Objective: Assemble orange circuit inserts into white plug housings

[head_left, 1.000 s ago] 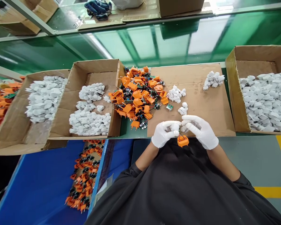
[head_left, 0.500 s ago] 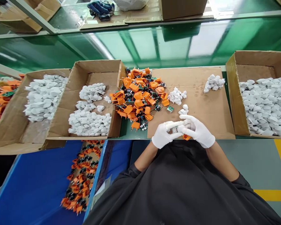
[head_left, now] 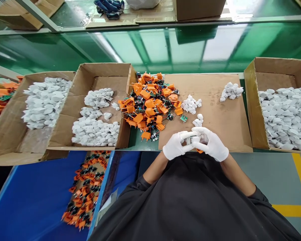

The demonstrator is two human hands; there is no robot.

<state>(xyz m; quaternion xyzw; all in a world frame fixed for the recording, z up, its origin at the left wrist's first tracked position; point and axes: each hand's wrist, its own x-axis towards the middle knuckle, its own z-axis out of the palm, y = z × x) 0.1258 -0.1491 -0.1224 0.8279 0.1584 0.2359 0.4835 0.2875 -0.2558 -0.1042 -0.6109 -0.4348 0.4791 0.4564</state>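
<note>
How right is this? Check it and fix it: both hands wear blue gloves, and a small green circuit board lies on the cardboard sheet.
The glove colour is wrong: in the head view, the left hand and right hand wear white gloves. The small green circuit board does lie on the cardboard sheet.

I held the left hand [head_left: 176,146] and right hand [head_left: 212,144] close together, both white-gloved.
From my end, bent fingers [head_left: 206,131] and thumbs gripped inward; bare forearms [head_left: 156,167] converged from dark sleeves [head_left: 142,183].

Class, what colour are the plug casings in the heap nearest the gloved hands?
The plug casings are orange, clearest in the head view.
</note>
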